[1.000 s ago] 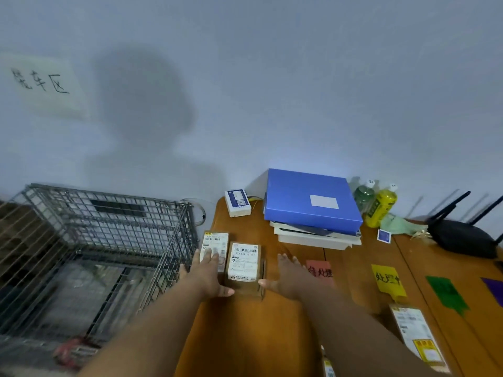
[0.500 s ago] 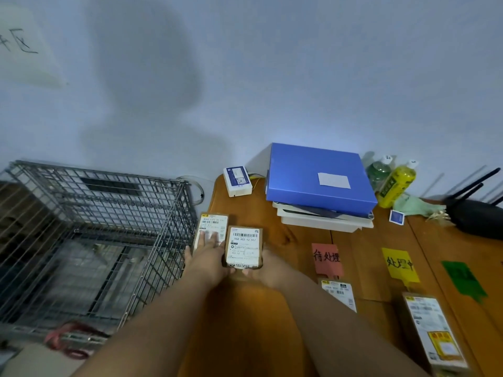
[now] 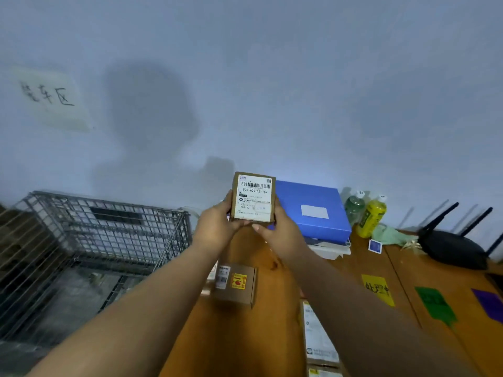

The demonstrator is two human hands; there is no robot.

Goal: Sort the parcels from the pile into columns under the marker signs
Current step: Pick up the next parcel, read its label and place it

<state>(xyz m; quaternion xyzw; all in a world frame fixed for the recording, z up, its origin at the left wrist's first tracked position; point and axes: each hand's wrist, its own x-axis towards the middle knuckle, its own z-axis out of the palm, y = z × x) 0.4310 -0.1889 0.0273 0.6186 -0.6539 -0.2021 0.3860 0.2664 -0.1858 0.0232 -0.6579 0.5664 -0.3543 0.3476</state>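
Biggest risk: the small parcel (image 3: 253,197) is held up in the air, pinched at its lower edges by the left hand (image 3: 217,227) and right hand (image 3: 277,229), fingers wrapped round both sides, so a loose pinch drops it onto the second parcel (image 3: 235,284) on the table (image 3: 272,336) right below the fingers. Misreading the label means a wrong column; the yellow sign (image 3: 378,289) sits off to the right of the fingers. The fine label print is probably too blurry to read, and the red sign is hidden.

A small parcel-sorting desk.
I see labelled boxes (image 3: 235,285), coloured signs (image 3: 379,289) at 4 o'clock, a wire cage (image 3: 92,240) at 9 o'clock.
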